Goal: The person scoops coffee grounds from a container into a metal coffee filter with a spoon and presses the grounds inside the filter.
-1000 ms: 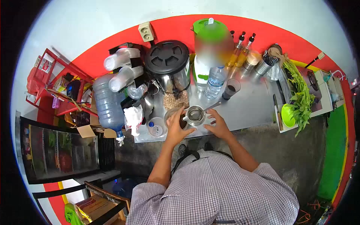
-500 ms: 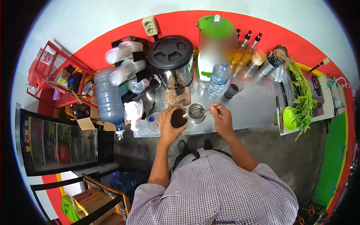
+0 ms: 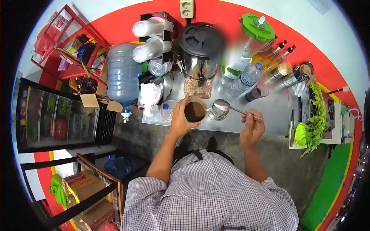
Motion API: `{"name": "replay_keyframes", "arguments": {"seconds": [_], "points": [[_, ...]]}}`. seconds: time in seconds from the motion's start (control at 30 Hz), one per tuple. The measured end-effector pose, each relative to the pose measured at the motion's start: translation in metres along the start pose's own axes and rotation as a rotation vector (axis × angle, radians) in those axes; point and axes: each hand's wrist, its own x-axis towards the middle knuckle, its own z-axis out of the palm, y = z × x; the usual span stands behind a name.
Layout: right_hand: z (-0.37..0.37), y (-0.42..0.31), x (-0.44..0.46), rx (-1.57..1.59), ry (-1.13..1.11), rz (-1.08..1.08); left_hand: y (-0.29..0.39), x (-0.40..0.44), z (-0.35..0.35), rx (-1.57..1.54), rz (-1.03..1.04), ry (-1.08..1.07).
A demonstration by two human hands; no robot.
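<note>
My left hand (image 3: 179,121) is wrapped around a clear container (image 3: 195,112) with dark brown contents, tilted so its open mouth faces me. Pinched in my right hand (image 3: 252,129) is the handle of a metal spoon (image 3: 236,109). Its bowl is over the mouth of a small metal cup (image 3: 218,116), which sits just right of the container. A clear lid-like or round plastic piece with a blue cap (image 3: 166,107) lies left of my left hand. Whether the spoon carries anything cannot be made out.
Behind my hands on the steel counter (image 3: 269,119) stand a water bottle (image 3: 246,79), a dark glass (image 3: 257,92), a blender (image 3: 257,32) and a black-lidded dispenser (image 3: 195,42). A large water jug (image 3: 124,73) is at left. Greens (image 3: 317,106) and a green bowl (image 3: 301,134) are at right.
My right hand has moved right and drawn the spoon up from inside the metal cup to above its mouth. The whole view has shifted; my left hand still holds the container.
</note>
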Motion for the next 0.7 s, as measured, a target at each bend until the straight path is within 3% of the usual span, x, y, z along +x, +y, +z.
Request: {"name": "replay_keyframes", "arguments": {"seconds": [0.17,0.23,0.37,0.4,0.7], "points": [[0.037,-0.03,-0.009,-0.13,-0.089,-0.19,-0.013,-0.01,-0.016,-0.05,0.008,-0.031],[0.05,-0.046,-0.014,-0.314,-0.337,-0.281,-0.021,-0.013,-0.019,-0.052,0.044,-0.026],[0.092,-0.038,-0.037,-0.435,-0.469,-0.358,-0.031,-0.019,-0.02,-0.099,0.042,-0.036],[0.092,-0.028,-0.048,-0.495,-0.536,-0.263,-0.038,-0.02,-0.018,-0.117,0.049,-0.044],[0.115,0.044,-0.087,-0.651,-0.423,-0.027,-0.045,-0.014,-0.017,-0.142,0.017,-0.116]]}}
